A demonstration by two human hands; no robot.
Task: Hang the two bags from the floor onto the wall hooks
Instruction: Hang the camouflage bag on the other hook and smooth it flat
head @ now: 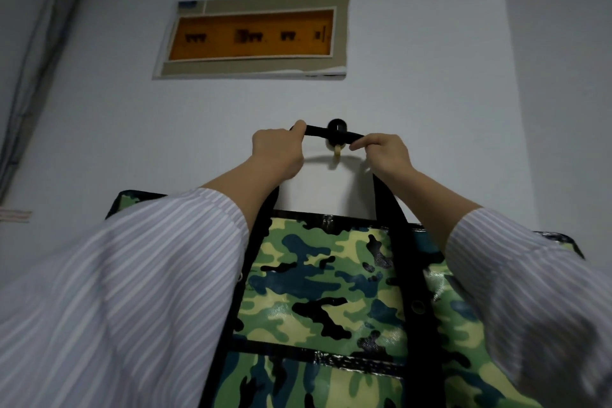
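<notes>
— Risk?
— The strap [318, 131] prob. lies across the hook [337, 151] front, not behind its lip; can't tell from here. If the grip loosens now, the camo bag [324, 275] drops.
— Hands?
— The left hand [276, 151] is fisted round the strap, the right hand [381, 151] pinches it, either side of the hook.
— Bag?
— Held vs. the wall [414, 93] below the hook, mouth up, front facing us; strap span runs level, L–R.

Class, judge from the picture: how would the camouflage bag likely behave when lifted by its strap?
The black strap bends where the left hand and right hand grip it, so it is probably floppy. The camouflage bag looks flat, so perhaps lightly loaded. Its glossy surface may be slippery.
</notes>
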